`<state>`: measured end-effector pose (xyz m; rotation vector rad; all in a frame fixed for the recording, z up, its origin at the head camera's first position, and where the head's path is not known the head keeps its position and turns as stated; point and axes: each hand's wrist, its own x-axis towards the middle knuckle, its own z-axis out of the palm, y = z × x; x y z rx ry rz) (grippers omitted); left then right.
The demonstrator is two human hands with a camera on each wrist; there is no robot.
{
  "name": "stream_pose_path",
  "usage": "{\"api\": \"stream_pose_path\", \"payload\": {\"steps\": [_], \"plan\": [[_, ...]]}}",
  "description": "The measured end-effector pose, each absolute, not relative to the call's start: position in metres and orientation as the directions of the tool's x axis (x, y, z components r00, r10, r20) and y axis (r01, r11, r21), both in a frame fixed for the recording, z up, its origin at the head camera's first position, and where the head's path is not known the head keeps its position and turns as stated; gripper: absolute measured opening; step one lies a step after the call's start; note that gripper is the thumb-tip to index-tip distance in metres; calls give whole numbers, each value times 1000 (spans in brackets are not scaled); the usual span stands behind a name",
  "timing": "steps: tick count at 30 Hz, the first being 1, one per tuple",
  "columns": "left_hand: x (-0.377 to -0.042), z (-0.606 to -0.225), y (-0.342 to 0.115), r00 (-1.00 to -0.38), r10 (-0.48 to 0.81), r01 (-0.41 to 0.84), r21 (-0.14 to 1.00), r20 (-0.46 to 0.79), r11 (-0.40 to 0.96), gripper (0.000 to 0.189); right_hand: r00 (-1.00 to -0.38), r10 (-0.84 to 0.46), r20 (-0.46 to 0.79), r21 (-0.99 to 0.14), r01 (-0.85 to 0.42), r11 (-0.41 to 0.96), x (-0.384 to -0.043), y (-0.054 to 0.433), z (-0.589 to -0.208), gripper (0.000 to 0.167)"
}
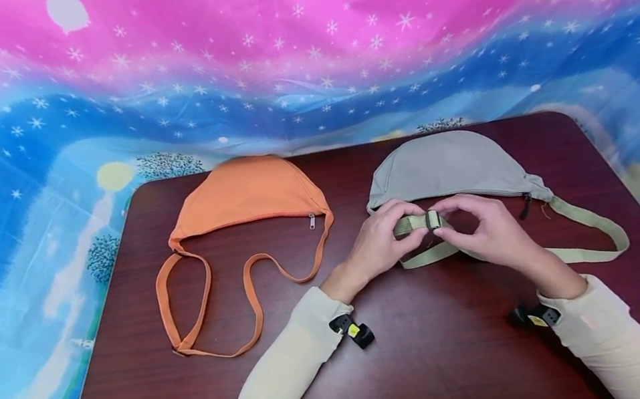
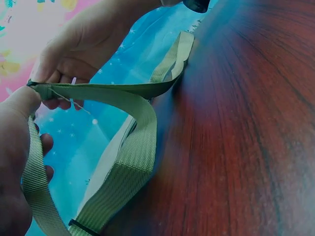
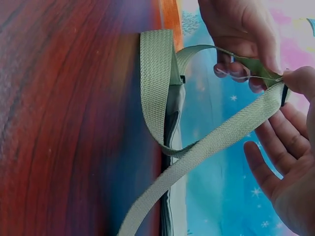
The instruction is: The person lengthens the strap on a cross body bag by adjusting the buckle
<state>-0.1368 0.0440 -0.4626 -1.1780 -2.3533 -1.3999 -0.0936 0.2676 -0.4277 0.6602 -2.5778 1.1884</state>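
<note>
A grey waist bag (image 1: pixel 443 166) lies at the back right of the table, its zipper edge toward me. Its olive webbing strap (image 1: pixel 593 224) loops out at the right and rises to both hands. In front of the bag, my left hand (image 1: pixel 382 238) pinches the strap between thumb and fingers. My right hand (image 1: pixel 490 227) pinches it just beside, at a dark strap slider (image 1: pixel 432 220). Between the fingertips the webbing doubles back through this slider, held above the table. A loose pale thread (image 3: pixel 246 76) hangs near the pinch in the right wrist view.
An orange waist bag (image 1: pixel 249 192) lies at the back left, its thin orange strap (image 1: pixel 252 296) curling toward me. Dark red wood makes up the tabletop (image 1: pixel 414 362). A printed pink and blue cloth (image 1: pixel 302 60) hangs behind it. Each sleeve carries a small black wrist camera (image 1: pixel 352 331).
</note>
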Motion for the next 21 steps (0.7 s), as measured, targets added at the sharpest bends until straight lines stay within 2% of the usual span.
{"api": "stream_pose_path", "payload": {"steps": [5, 13, 21], "plan": [[-137, -463, 44, -672, 530, 707, 660, 517, 253, 28, -867, -274, 416, -672, -496, 550, -93, 267, -426, 43], [-137, -462, 46, -662, 535, 712, 664, 525, 230, 25, -883, -303, 359, -715, -469, 519, -94, 268, -426, 39], [-138, -461, 46, -670, 516, 702, 682, 533, 206, 24, -880, -297, 370, -702, -475, 531, -93, 270, -425, 41]]}}
